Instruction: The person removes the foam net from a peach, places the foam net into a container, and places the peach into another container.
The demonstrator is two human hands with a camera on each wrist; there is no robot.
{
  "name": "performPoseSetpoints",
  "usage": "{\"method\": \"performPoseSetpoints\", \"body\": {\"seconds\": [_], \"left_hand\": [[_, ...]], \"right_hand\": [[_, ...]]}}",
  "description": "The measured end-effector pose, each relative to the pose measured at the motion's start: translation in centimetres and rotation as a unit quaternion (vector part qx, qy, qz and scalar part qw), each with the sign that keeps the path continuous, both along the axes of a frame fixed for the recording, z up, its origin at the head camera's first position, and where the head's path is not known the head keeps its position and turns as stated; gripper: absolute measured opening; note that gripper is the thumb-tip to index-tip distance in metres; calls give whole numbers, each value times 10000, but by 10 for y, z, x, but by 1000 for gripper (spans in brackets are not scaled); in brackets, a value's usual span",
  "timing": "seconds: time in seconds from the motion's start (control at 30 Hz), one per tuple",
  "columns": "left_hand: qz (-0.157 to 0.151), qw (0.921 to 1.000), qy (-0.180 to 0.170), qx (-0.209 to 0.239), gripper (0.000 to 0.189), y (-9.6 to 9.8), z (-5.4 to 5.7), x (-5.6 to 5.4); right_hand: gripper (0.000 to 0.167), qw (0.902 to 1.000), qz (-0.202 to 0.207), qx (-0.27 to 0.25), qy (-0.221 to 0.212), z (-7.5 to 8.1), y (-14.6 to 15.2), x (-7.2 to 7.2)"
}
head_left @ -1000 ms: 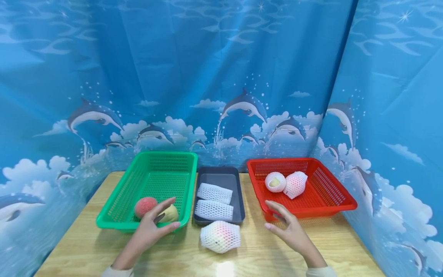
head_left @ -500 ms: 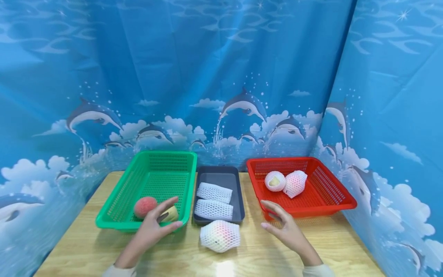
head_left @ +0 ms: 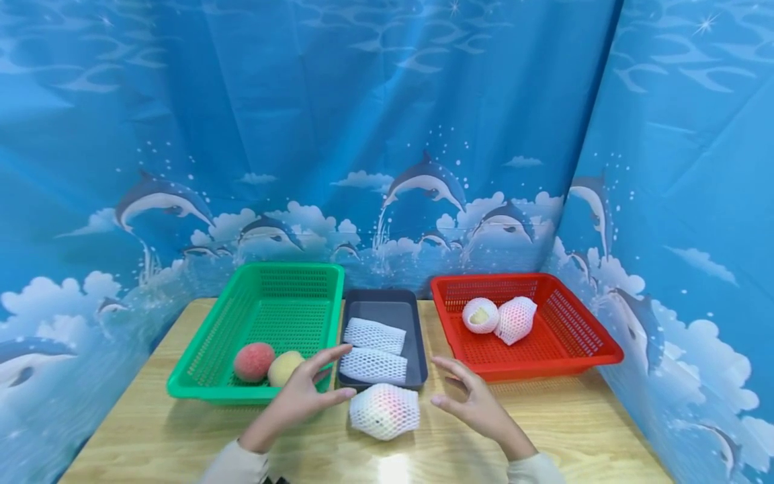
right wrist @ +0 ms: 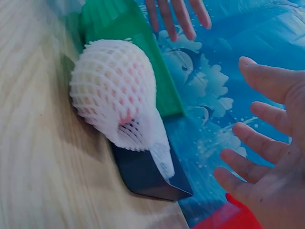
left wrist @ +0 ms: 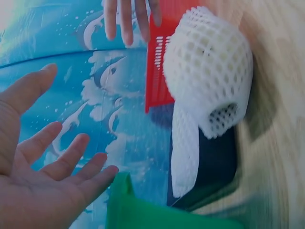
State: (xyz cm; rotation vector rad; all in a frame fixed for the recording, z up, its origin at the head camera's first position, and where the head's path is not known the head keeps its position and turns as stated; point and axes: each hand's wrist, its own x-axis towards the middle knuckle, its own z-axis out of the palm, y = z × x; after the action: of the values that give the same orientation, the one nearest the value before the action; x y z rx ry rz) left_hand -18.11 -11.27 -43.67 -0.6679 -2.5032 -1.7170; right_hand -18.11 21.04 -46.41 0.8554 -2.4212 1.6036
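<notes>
Netted fruit (head_left: 384, 411), one: set on desk (head_left: 598, 430) between left hand (head_left: 302, 393) and right hand (head_left: 476, 407); fingers (right wrist: 261, 141) spread, nothing held. Probably light, soft-sleeved, easily bruised; best cupped from both sides.

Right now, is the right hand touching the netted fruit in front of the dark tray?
Apart. The right wrist view shows a strip of blue backdrop between the right hand and the netted fruit.
</notes>
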Motion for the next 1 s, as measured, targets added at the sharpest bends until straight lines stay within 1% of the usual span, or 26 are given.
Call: {"method": "performPoseSetpoints", "body": {"seconds": [0.07,0.17,0.23,0.33,0.5,0.6,0.77,0.83,0.9,1.0], "left_hand": [[-149,9998,97,79,66,5,-2,0],[-419,9987,260,146,66,13,-6,0],[-523,9979,380,73,66,18,-10,0],[-566,9972,492,-84,66,25,-16,1],[-494,9963,567,-406,65,32,-31,4],[-390,9948,736,-594,64,34,-42,6],[-258,9938,856,-663,63,35,-61,5],[-217,9945,814,-619,63,36,-66,4],[-171,9960,671,-564,64,37,-70,4],[-189,9978,460,-441,65,38,-74,3]], "right_hand": [[56,9999,51,4,-154,-2,-4,0],[55,9996,135,28,-250,-6,-9,-1],[56,9993,201,32,-300,-9,-12,-1],[55,9990,280,54,-353,-13,-17,-2],[55,9981,423,218,-388,-22,-24,-2],[54,9974,561,288,-341,-28,-29,-3],[54,9960,778,313,-305,-35,-37,-3],[55,9958,815,329,-248,-37,-41,-3],[56,9958,847,329,-145,-39,-44,-3],[59,9956,839,410,61,-44,-49,-3]]}}
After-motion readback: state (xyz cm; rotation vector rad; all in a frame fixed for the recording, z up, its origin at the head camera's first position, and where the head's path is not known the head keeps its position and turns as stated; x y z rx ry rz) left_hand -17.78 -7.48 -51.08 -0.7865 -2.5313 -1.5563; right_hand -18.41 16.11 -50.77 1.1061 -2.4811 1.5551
